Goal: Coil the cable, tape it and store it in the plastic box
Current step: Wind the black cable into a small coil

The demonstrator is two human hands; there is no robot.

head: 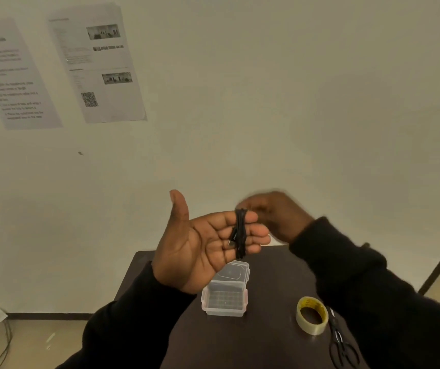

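Two sheets (pixel 95 65) hang upper left. At centre the left hand (pixel 200 246) is palm-up, fingers (pixel 250 235) extended together; the cable (pixel 240 233), coiled around them, runs top to bottom. Below, the box (pixel 225 300) sits open on the counter (pixel 266 275); nothing visible inside. The blurred right hand (pixel 274 211) touches the cable's top; its grip is unclear. Lower right: tape (pixel 312 315), scissors (pixel 342 344).

Pale wall (pixel 266 102) with two printed sheets (pixel 99 65); dark baseboard (pixel 40 315), beige floor (pixel 27 342), dark brown desk (pixel 266 347).
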